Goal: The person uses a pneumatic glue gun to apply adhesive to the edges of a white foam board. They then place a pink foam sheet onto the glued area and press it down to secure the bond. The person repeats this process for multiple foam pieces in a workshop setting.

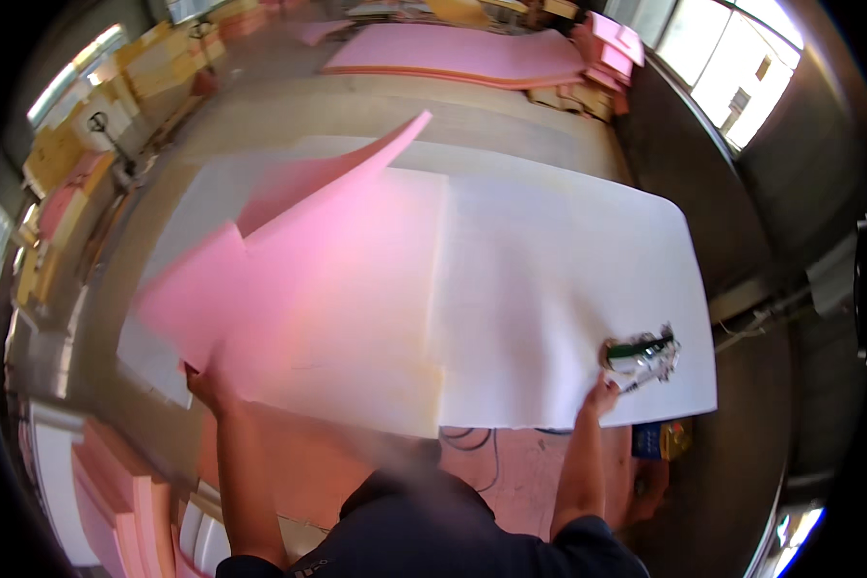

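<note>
A large pink foam sheet (289, 279) is lifted and bent over the left half of a white-topped table (559, 250), its outline smeared by motion. My left hand (212, 387) is closed on the near edge of this sheet, at the table's near left. Towards the near right corner, my right hand (600, 397) has its fingers closed at the near end of a green and silver metal tool (643, 356). The tool's exact kind is unclear. A pale cream sheet (385, 376) lies flat in the middle, partly hidden by the pink one.
Beyond the table lies a wide stack of pink sheets (462, 50). Yellowish foam blocks (63, 159) line the left wall. More pink and white pieces (125, 491) stand at near left. A blue and yellow box (660, 440) sits below the right corner; a dark wall runs along the right.
</note>
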{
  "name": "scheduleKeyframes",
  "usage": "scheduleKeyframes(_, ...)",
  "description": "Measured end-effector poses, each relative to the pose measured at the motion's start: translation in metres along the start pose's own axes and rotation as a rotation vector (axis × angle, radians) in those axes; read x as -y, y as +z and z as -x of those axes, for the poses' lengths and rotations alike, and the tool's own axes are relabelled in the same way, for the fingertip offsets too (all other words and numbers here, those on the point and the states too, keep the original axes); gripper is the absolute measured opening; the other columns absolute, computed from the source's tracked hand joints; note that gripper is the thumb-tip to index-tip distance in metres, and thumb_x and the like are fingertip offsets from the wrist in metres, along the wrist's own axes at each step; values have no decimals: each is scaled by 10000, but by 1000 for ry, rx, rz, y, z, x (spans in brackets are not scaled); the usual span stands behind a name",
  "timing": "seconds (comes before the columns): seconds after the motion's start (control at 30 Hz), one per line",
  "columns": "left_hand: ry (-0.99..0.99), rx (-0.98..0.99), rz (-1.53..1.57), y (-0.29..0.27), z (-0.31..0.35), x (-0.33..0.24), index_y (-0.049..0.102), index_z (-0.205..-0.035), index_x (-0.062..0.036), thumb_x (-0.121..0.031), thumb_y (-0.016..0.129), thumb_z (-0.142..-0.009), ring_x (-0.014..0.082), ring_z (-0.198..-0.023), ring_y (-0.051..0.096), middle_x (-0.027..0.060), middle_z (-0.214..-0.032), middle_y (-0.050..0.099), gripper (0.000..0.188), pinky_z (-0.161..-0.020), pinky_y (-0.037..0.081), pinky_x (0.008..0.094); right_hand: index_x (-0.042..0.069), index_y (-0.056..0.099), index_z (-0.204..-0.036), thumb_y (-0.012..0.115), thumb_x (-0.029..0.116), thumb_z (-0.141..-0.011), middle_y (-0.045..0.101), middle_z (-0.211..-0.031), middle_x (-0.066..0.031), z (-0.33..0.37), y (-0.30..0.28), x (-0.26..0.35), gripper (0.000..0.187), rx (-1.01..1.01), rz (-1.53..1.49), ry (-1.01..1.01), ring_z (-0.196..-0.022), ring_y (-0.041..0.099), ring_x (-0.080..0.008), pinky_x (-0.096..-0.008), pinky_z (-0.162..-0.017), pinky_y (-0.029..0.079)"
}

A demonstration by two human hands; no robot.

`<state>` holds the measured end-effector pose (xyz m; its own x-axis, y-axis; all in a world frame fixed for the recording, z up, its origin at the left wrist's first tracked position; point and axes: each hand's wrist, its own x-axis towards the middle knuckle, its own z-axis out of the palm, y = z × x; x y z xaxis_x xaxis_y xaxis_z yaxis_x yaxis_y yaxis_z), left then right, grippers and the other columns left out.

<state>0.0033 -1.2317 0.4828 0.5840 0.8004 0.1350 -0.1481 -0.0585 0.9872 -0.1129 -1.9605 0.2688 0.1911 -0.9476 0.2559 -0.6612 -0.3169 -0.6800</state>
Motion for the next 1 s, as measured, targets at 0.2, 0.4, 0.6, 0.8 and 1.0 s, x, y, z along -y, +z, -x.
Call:
scheduleKeyframes(0.2,225,4,-356,-29,16,18,647,-1144,53,-75,865,-754,182,-941,642,114,-1089,700,464,-845,524,327,-34,666,-987,713,301,-927,669,-828,-95,141,20,246,344,1088,-708,179,-714,637,-164,-300,-695,565)
scheduleKeyframes(0.4,117,29,-140,-7,54,-4,642,-968,8,-46,881,-725,148,-824,637,70,-934,709,345,-752,532,312,-173,214,-1440,684,682,-817,368,-1457,-346,256,87,441,1158,1621,-854,381,-1244,511,-494,-579,-1022,470)
scheduleKeyframes(0.6,382,-95,-448,-10,92,35,640,-957,-76,-63,784,-721,288,-862,654,89,-945,670,277,-865,521,386,-25,506,-1328,692,336,-931,628,-1212,-186,287,103,529,567,1794,-794,221,-1057,652,-329,-477,-835,577)
scheduleKeyframes(0.8,70,-525,-539,19,156,30,456,-1324,-42,-141,763,-817,347,-1210,549,157,-1314,564,601,-1140,345,493,-55,591,-1084,680,1,-844,625,-968,-108,285,114,517,262,1709,-656,69,-868,663,-248,-370,-706,600)
scheduleKeyframes(1.0,-640,-359,557,38,201,18,422,-1404,-42,-112,500,-985,188,-1026,637,99,-1250,611,432,-863,524,332,-21,621,-985,666,-2,-860,641,-858,-89,266,145,510,134,1757,-618,22,-798,669,-231,-381,-688,598)
